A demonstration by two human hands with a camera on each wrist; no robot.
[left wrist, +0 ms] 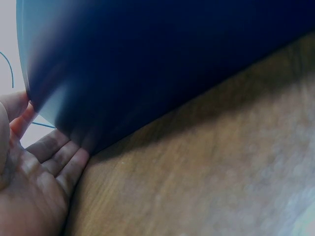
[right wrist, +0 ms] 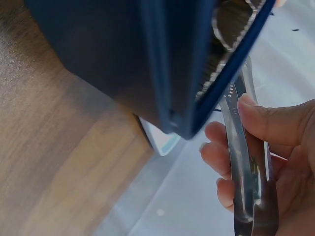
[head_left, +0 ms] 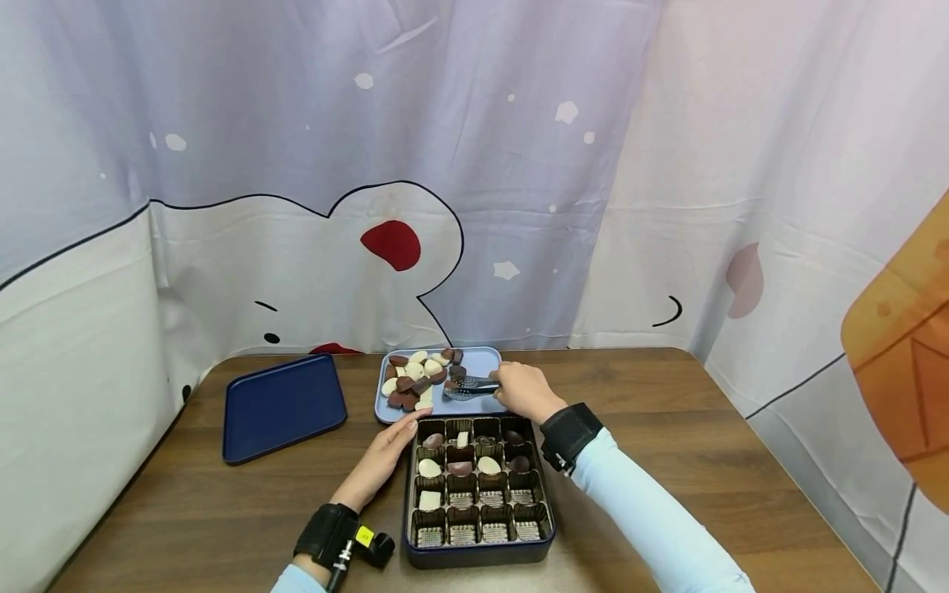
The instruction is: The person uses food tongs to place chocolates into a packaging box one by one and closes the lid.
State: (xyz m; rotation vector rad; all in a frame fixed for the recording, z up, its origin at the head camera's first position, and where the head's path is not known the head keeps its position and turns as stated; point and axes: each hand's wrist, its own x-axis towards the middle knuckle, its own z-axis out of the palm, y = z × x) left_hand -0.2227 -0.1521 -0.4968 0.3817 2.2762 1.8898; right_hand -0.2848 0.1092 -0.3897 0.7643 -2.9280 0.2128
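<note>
The box (left wrist: 172,59) is blurred and cut off by the left wrist view's top edge; the right wrist view's bottom edge crops the tongs (right wrist: 239,169), partly hidden behind the box.

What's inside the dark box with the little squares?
In the box, a divided insert holds white, brown and pinkish chocolates, mostly towards the back. The front row is bare. What's under the insert is covered.
</note>
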